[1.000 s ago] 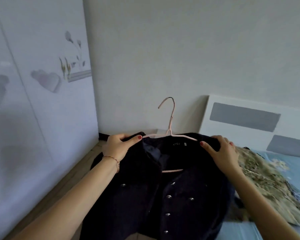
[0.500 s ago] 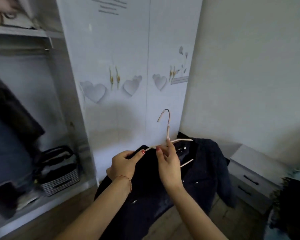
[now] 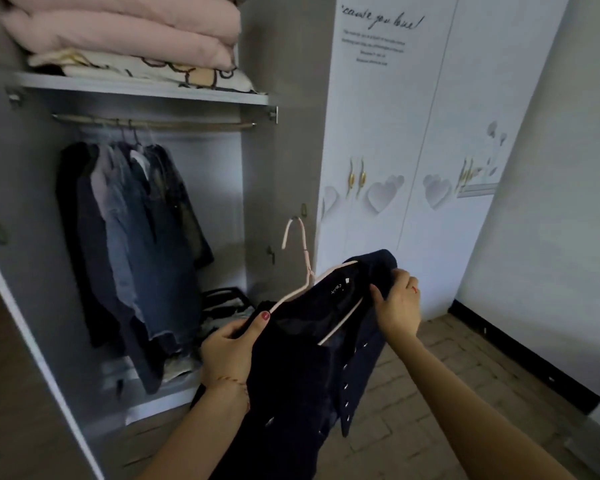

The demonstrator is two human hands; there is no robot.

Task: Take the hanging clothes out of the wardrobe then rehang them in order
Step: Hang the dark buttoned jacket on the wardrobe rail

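Both hands clamp the dark jacket [image 3: 302,368] by its shoulders, left hand [image 3: 227,348] and right hand [image 3: 397,304] apart, keeping it spread on the pink hanger [image 3: 305,271], hook up, near the open wardrobe's rail [image 3: 153,123], seemingly for rehanging.

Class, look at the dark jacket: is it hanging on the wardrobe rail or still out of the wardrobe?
Out. The dark jacket sits on a pink hanger, gripped by the left hand and right hand, its hook well below the rail.
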